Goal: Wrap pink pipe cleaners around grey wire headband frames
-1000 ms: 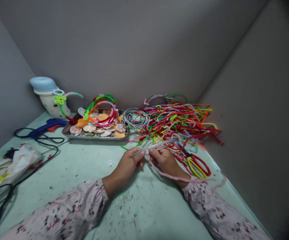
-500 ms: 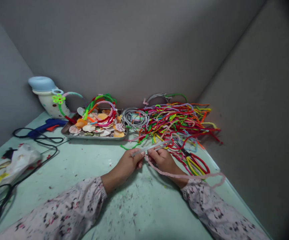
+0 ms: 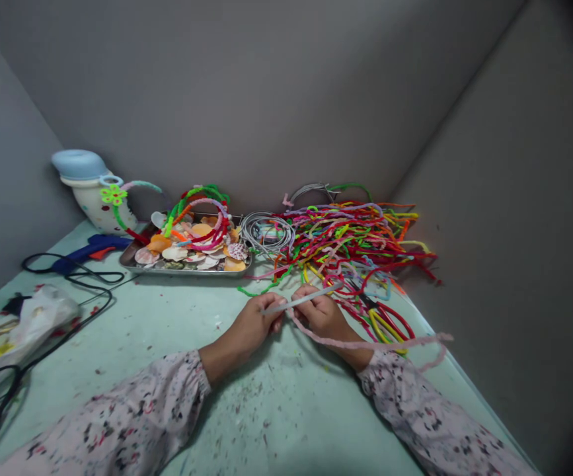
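My left hand [image 3: 256, 317] is closed around the near end of a thin pale grey strip [image 3: 310, 295], held slanting up to the right above the table. Beside it, my right hand [image 3: 322, 316] is closed, its thumb and fingers pinching a fuzzy pink pipe cleaner [image 3: 360, 344] against the strip. The pipe cleaner's long tail runs right over my right wrist and doubles back at its end. Both sets of fingertips nearly touch; the exact contact between pipe cleaner and strip is partly hidden by them.
A metal tray [image 3: 182, 272] holds shells and fuzzy hoops. Silver wire hoops [image 3: 267, 233], a heap of colourful pipe cleaners [image 3: 355, 228] and scissors [image 3: 388, 324] lie to its right. At left are a blue glue gun [image 3: 85, 252], its black cord [image 3: 95, 317], a bottle [image 3: 98, 201] and a plastic bag [image 3: 51, 311].
The pale strip, seen as two lines before, now appears as one. The pink pipe cleaner's tail has swung slightly upward at the right. Both hands keep about the same place.
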Motion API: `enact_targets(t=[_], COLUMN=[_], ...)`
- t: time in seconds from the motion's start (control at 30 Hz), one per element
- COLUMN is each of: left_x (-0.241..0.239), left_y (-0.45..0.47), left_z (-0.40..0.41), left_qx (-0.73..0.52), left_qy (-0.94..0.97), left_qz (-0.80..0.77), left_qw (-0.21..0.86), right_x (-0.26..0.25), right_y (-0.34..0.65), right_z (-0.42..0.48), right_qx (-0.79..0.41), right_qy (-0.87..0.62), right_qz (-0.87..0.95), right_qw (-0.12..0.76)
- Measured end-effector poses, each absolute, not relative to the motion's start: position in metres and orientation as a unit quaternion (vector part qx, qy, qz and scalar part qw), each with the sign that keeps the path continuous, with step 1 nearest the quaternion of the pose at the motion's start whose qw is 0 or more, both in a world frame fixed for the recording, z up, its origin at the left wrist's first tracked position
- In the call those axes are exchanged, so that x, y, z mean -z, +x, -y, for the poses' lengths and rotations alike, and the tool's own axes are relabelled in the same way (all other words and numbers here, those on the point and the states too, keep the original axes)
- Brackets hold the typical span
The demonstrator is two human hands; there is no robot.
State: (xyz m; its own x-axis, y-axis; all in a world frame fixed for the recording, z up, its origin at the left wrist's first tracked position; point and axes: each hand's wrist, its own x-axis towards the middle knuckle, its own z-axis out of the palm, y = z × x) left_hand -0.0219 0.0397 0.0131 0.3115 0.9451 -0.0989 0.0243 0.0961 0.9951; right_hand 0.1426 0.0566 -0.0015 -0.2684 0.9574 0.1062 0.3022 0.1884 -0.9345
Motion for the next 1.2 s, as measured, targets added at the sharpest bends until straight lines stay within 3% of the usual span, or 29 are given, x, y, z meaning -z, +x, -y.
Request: enact_targets(t=[0.53,0.83,1.2], left_x=[-0.0156,-0.0143,-0.0072], left_y=[-0.0207,-0.0213,-0.02], left_z=[-0.0388,-0.0384,-0.0391], left_qx=[-0.392,-0.389,-0.404], left_qy=[0.542,0.543,0.544], left_qz=[-0.421,-0.416,-0.428], left_qw=[0.612,0.617,0.598], right_x=[-0.0008,-0.0051,-0.0003], right_y=[0.1384,0.1409,0.1421], right_z=[-0.0526,-0.0511,-0.0544], right_qx=[-0.473,-0.417,-0.482], right_qy=[-0.446,-0.442,-0.459], right_qz=[0.648,0.69,0.616], right_qw=[0.396,0.393,0.421])
